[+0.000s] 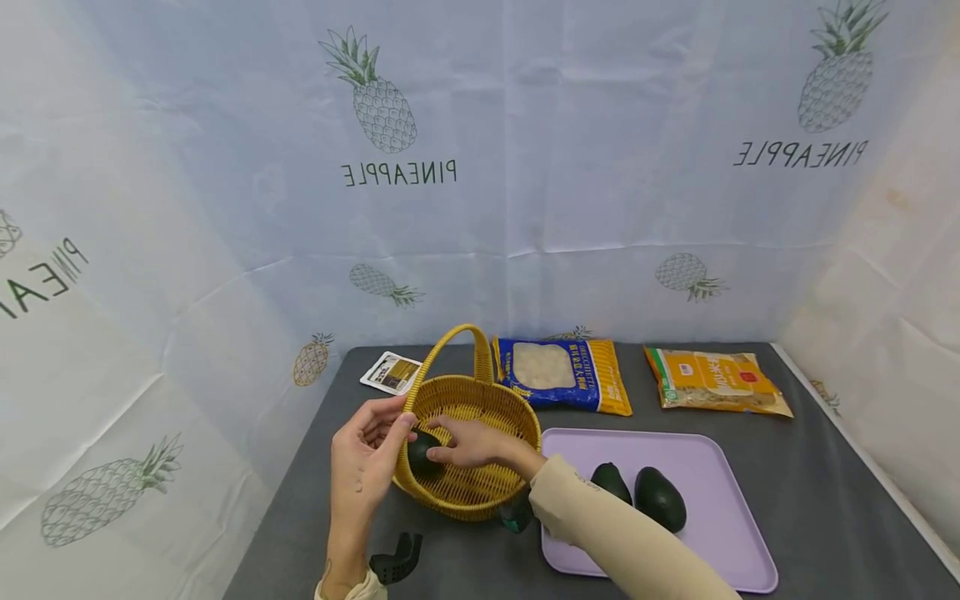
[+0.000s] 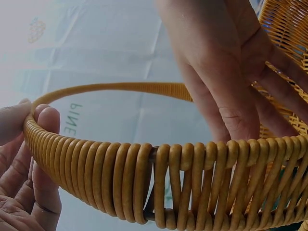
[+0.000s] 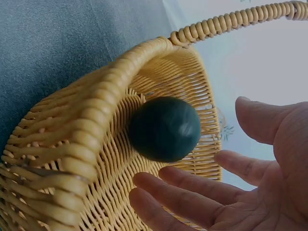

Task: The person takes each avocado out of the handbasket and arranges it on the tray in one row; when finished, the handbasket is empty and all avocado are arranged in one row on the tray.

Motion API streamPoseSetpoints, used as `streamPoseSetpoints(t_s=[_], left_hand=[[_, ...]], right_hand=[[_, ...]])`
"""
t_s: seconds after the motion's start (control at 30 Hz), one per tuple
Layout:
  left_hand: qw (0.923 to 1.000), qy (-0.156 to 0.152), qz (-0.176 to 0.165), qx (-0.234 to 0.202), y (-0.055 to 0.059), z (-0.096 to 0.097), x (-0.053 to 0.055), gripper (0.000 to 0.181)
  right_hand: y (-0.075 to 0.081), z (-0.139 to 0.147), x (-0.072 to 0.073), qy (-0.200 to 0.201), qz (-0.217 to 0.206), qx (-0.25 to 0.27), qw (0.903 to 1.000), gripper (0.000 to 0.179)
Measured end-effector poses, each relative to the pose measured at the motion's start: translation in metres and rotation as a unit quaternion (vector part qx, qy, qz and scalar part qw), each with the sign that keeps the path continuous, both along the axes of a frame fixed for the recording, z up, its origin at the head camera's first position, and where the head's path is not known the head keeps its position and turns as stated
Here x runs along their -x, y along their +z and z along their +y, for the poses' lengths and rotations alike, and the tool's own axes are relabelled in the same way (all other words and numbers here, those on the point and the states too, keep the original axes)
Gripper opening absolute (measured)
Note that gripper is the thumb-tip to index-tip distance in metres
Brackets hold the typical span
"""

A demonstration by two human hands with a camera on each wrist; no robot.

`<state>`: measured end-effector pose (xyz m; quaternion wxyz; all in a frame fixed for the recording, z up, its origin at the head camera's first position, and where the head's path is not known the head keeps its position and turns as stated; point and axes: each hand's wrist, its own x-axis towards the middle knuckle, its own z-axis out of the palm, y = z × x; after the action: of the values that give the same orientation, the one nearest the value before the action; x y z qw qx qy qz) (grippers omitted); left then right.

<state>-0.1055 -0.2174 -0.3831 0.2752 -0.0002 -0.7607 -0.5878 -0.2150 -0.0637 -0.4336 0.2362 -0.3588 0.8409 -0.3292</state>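
A yellow woven basket (image 1: 480, 510) stands on the dark table, its tall arched handle (image 2: 96, 171) tilted toward the left. My left hand (image 1: 367, 454) holds the left side of that handle between thumb and fingers. Inside the basket, against its left wall, lies a dark green avocado (image 3: 165, 129). Over the basket, my right hand (image 1: 472, 442) reaches in from the right with its fingers spread. In the right wrist view its fingers (image 3: 187, 199) are extended beside the avocado and the palm is bare.
Right of the basket is a lilac tray (image 1: 720, 550) with two avocados (image 1: 660, 500), partly behind my right sleeve (image 1: 600, 525). Along the back lie a blue pasta bag (image 1: 555, 375), an orange food bag (image 1: 716, 382) and a small white packet (image 1: 392, 372). Printed curtains surround the table.
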Motion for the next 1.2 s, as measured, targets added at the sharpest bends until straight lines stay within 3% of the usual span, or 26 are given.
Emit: streamPoseSetpoints(t_s=[0.47,1.0,1.2], left_hand=[[0.9999,-0.01,0.013,-0.004,-0.001,-0.001,0.002,0.02],[0.9998,-0.017,0.01,-0.01,-0.001,-0.002,0.002,0.021],[0.9998,-0.013,0.012,-0.006,-0.002,-0.002,0.002,0.02]], right_hand=[[0.002,-0.011,0.016,0.002,0.019,-0.038,0.9991,0.049],[-0.004,-0.028,0.022,-0.054,0.024,-0.072,0.9957,0.046],[-0.007,-0.036,0.024,-0.04,0.059,-0.074,0.9947,0.045]])
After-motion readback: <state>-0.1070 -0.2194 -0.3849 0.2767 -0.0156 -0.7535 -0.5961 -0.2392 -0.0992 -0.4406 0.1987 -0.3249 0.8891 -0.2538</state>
